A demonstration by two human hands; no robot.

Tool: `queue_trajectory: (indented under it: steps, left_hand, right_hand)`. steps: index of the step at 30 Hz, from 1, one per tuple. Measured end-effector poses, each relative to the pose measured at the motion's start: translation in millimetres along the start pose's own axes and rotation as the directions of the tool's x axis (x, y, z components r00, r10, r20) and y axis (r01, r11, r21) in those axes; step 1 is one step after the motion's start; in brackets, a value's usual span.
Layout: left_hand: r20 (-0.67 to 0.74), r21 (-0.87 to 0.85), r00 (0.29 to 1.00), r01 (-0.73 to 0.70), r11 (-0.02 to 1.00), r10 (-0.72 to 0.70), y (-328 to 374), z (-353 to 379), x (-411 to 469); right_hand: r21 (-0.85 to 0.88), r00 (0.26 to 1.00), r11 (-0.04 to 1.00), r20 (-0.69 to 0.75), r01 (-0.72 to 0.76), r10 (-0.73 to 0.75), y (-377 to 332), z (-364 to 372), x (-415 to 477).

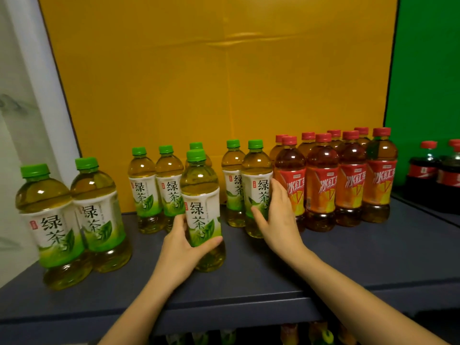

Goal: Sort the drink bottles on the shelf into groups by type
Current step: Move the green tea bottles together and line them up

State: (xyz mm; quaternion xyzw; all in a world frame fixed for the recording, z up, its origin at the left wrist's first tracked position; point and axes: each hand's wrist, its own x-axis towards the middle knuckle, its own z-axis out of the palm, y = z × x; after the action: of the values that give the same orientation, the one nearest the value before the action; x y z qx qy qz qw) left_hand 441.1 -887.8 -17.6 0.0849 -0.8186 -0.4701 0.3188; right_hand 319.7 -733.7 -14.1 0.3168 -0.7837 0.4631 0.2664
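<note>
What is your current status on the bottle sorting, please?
Left hand gripping front green tea bottle. Right hand on green tea bottle beside the red tea group. Nothing in the way.

Body in view: two forearms and hands | left hand [180, 247]: bare, no glove, ring or watch | right hand [276, 220]: bare, no glove, ring or watch | forearms: uncovered to frame edge, no sleeve visible | nails: short, unpainted

cola bottles [445, 168] cropped at right edge
</note>
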Motion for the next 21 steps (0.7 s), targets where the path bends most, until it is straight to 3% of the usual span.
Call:
queue_trajectory:
  steps: [15, 21]
  left_hand:
    - [0.049, -0.037, 0.995, 0.094, 0.995, -0.093, -23.2, -23.1, 49.0]
    - [0.031, -0.058, 0.997, 0.071, 0.996, -0.069, -22.7, -16.2, 53.3]
  right_hand:
    - [-0.166, 0.998, 0.984, -0.034, -0.066, 0.061, 0.9, 10.6, -1.6]
    - [-0.045, 0.997, 0.996, 0.008, -0.075, 0.075, -0.4, 17.5, 1.1]
